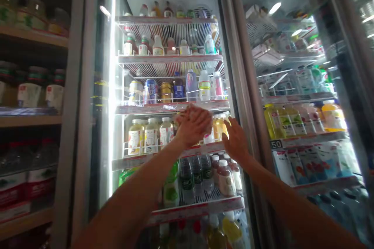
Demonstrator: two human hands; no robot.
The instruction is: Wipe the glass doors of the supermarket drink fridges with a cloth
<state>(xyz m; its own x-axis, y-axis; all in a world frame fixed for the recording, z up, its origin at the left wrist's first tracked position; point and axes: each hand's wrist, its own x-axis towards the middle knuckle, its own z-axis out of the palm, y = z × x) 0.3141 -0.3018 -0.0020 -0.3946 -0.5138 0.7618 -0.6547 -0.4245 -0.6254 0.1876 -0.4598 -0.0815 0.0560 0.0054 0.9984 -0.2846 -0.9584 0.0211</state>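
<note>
My left hand (pixel 193 124) reaches into the lit drinks cooler at the third shelf (pixel 163 107), in front of a row of pale yellow bottles (pixel 150 134). Its back faces me and its fingers are pressed together and curled. What they hold, if anything, is hidden. My right hand (pixel 236 140) is just to the right of it, fingers spread. It is beside the metal post (pixel 239 66) between the two cooler sections and holds nothing. Orange-yellow bottles (pixel 219 125) stand between the two hands.
The cooler holds several wire shelves of bottles and cans; dark bottles (pixel 197 173) stand on the shelf below my hands. A second cooler behind a glass door (pixel 306 97) is on the right. Wooden shelves with jars (pixel 35 93) stand on the left.
</note>
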